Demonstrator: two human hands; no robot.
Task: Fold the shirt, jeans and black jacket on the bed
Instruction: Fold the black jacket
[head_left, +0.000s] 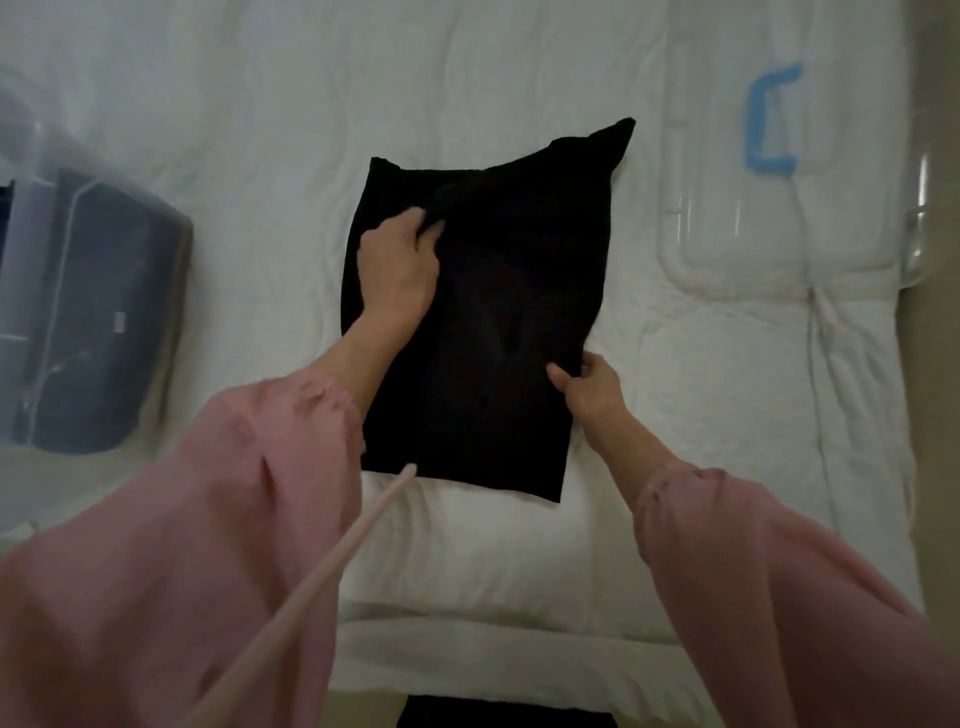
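Pinching black jacket (493, 312) w/ both: left grip (400, 265) bunches cloth nr its far-left corner, right grip (587, 384) nips its right edge. Jacket lies mid-bed, part-folded, rough rectangle. Soft, light, limp I'd say; take edges & corners, not the middle. Bed (467, 545) quilt puffy, white. Clear bin (93, 312) w/ dark clothes at left edge; clear lid (727, 249) at right.

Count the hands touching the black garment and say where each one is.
2. The left hand grips a fold at the upper left of the black garment; the right hand pinches its right edge.
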